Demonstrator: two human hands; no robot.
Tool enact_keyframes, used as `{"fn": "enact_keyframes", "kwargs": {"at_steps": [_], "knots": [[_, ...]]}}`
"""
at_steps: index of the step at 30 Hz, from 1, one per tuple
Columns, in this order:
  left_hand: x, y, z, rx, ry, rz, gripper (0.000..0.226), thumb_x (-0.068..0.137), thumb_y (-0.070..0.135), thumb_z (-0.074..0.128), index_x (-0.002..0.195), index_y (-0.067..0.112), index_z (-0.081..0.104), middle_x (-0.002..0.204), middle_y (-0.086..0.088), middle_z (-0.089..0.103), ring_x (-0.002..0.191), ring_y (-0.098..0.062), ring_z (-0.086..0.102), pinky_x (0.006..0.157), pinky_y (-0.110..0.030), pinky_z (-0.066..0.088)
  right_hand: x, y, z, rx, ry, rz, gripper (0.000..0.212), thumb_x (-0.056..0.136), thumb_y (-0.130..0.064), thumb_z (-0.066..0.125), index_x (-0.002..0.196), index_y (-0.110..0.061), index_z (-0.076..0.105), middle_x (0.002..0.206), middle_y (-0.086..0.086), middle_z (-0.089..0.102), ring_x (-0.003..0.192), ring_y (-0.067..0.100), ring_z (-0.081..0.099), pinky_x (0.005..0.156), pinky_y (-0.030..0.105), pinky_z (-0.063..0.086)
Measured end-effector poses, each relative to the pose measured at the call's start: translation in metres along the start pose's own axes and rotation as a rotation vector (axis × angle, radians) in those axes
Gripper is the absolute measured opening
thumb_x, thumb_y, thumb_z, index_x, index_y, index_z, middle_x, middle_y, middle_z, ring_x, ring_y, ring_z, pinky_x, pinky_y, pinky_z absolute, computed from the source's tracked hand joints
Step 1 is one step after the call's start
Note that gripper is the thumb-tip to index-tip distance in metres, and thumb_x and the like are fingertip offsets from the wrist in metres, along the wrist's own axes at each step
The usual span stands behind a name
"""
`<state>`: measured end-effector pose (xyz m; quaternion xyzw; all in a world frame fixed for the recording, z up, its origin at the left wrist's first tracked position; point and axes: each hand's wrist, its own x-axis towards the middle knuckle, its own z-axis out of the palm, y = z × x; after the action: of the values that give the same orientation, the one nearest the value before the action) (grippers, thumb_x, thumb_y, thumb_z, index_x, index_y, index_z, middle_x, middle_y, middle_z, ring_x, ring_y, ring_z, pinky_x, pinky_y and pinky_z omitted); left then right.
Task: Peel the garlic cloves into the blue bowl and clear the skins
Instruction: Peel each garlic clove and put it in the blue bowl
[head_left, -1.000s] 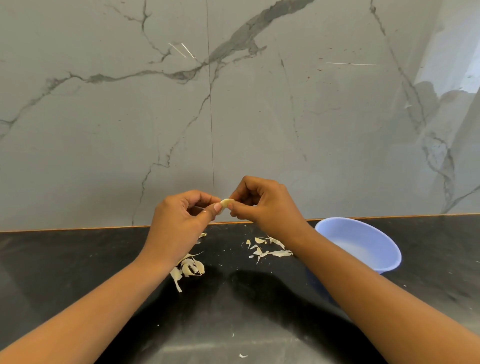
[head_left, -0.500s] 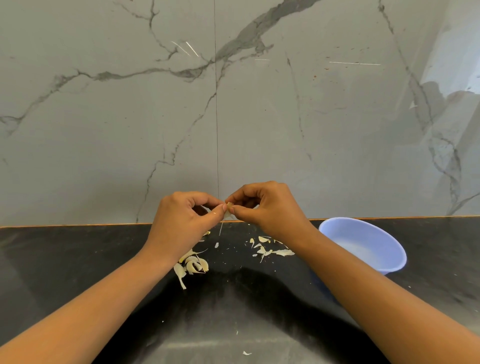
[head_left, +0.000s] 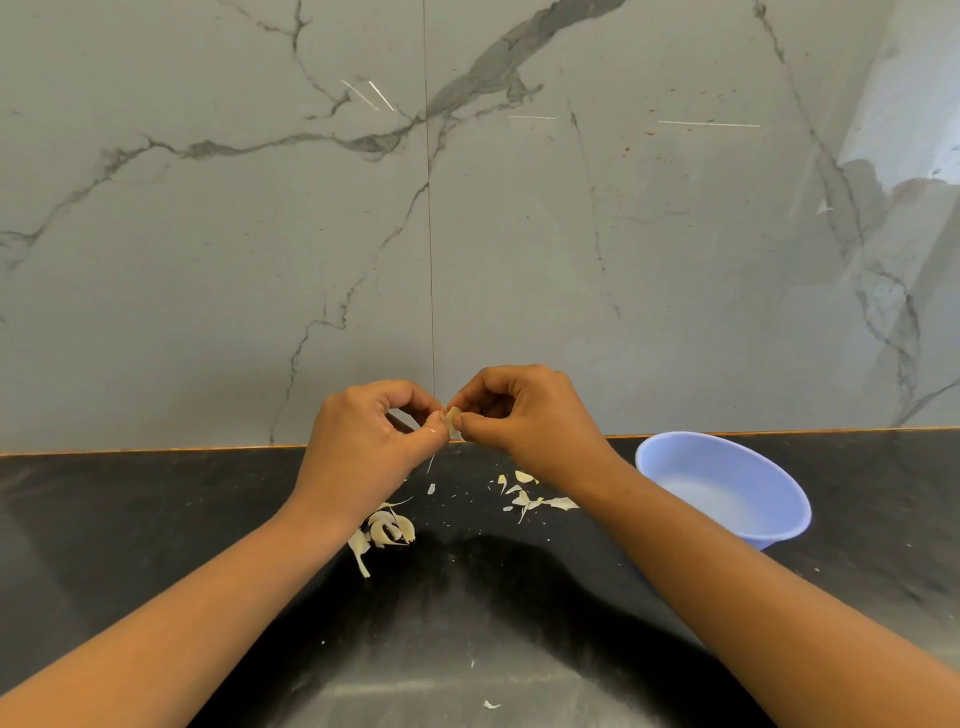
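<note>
Above a black countertop (head_left: 156, 519), before a grey-veined marble wall (head_left: 260, 260), we see two bare hands meeting. The left hand (head_left: 363, 447) and the right hand (head_left: 524, 421) both pinch one small pale garlic clove (head_left: 453, 422) between thumb and curled fingertips, the other fingers tucked in. Below the grip and to its left, under the left wrist, lies a heap of curled skins (head_left: 387, 532), perhaps with cloves among them. Below and right of the grip, thinner skin scraps (head_left: 530, 501) lie scattered. Further right stands the blue bowl (head_left: 727, 467), apart from both hands.
</note>
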<state>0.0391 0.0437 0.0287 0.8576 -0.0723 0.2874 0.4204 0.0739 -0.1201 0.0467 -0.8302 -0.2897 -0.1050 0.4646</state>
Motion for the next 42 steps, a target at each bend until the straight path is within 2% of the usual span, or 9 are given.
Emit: {"fn": "enact_keyframes", "kwargs": {"at_steps": [10, 18, 20, 23, 29, 31, 34, 39, 42], "knots": [[0.003, 0.001, 0.005, -0.319, -0.042, -0.332, 0.010, 0.089, 0.014, 0.065, 0.081, 0.013, 0.070, 0.077, -0.006, 0.070, 0.059, -0.013, 0.069, 0.061, -0.033, 0.059, 0.001, 0.000, 0.000, 0.166, 0.017, 0.133, 0.005, 0.082, -0.012, 0.073, 0.083, -0.016, 0.071, 0.079, 0.006, 0.072, 0.077, 0.022, 0.070, 0.073, 0.037, 0.060], [0.005, -0.001, 0.008, -0.473, -0.044, -0.522, 0.011, 0.090, 0.015, 0.063, 0.082, 0.010, 0.069, 0.078, -0.004, 0.066, 0.052, -0.011, 0.063, 0.053, -0.028, 0.057, -0.001, 0.000, 0.002, 0.052, 0.075, 0.063, 0.008, 0.080, -0.013, 0.075, 0.077, -0.017, 0.069, 0.070, -0.003, 0.067, 0.064, 0.009, 0.060, 0.063, 0.022, 0.055], [0.008, -0.005, 0.004, -0.487, -0.017, -0.559, 0.010, 0.090, 0.015, 0.064, 0.082, 0.011, 0.068, 0.081, -0.005, 0.065, 0.052, -0.012, 0.064, 0.052, -0.027, 0.056, 0.001, 0.001, -0.004, 0.069, 0.121, 0.073, 0.008, 0.079, -0.014, 0.076, 0.076, -0.015, 0.069, 0.070, -0.001, 0.068, 0.065, 0.014, 0.062, 0.065, 0.025, 0.057], [0.008, -0.008, 0.000, -0.378, -0.041, -0.473, 0.007, 0.090, 0.016, 0.065, 0.085, 0.015, 0.070, 0.086, -0.003, 0.069, 0.056, -0.013, 0.067, 0.054, -0.025, 0.057, 0.007, 0.001, -0.018, 0.066, 0.050, 0.174, 0.006, 0.081, -0.011, 0.074, 0.078, -0.014, 0.069, 0.075, 0.005, 0.071, 0.072, 0.022, 0.069, 0.071, 0.031, 0.060], [-0.004, -0.003, 0.011, -0.063, -0.231, -0.209, 0.006, 0.077, 0.027, 0.079, 0.079, 0.026, 0.073, 0.065, 0.010, 0.069, 0.055, 0.000, 0.062, 0.054, -0.020, 0.047, 0.012, 0.000, -0.045, 0.070, -0.285, 0.481, 0.005, 0.085, 0.001, 0.066, 0.084, -0.004, 0.067, 0.070, 0.007, 0.069, 0.060, 0.011, 0.065, 0.057, 0.017, 0.055], [-0.005, -0.002, 0.012, 0.007, -0.225, -0.178, 0.021, 0.072, 0.046, 0.077, 0.070, 0.025, 0.072, 0.058, 0.010, 0.067, 0.049, 0.000, 0.057, 0.052, -0.021, 0.042, 0.012, 0.000, -0.050, 0.089, -0.312, 0.512, 0.003, 0.086, 0.000, 0.065, 0.088, -0.002, 0.066, 0.071, 0.007, 0.070, 0.061, 0.011, 0.066, 0.059, 0.019, 0.056], [-0.003, -0.001, 0.010, 0.003, -0.210, -0.167, 0.045, 0.069, 0.065, 0.061, 0.063, 0.021, 0.068, 0.059, 0.004, 0.068, 0.052, -0.006, 0.063, 0.060, -0.032, 0.055, 0.013, 0.000, -0.052, 0.100, -0.334, 0.523, 0.006, 0.086, -0.002, 0.066, 0.092, 0.000, 0.066, 0.074, 0.008, 0.071, 0.062, 0.011, 0.068, 0.062, 0.020, 0.057], [-0.002, -0.004, 0.013, 0.023, -0.278, -0.144, 0.008, 0.085, 0.038, 0.068, 0.085, 0.031, 0.071, 0.072, 0.011, 0.070, 0.063, -0.003, 0.066, 0.058, -0.019, 0.047, 0.012, -0.001, -0.051, 0.089, -0.322, 0.507, 0.003, 0.086, -0.001, 0.066, 0.088, -0.003, 0.066, 0.072, 0.007, 0.071, 0.062, 0.010, 0.067, 0.064, 0.020, 0.058], [-0.004, -0.003, 0.015, -0.129, -0.285, -0.195, 0.021, 0.087, 0.041, 0.062, 0.089, 0.024, 0.074, 0.078, 0.009, 0.074, 0.071, -0.008, 0.069, 0.056, -0.018, 0.049, 0.012, -0.002, -0.045, 0.129, -0.269, 0.475, 0.005, 0.085, 0.000, 0.066, 0.084, -0.004, 0.066, 0.074, 0.009, 0.070, 0.064, 0.013, 0.068, 0.065, 0.022, 0.059]]}}
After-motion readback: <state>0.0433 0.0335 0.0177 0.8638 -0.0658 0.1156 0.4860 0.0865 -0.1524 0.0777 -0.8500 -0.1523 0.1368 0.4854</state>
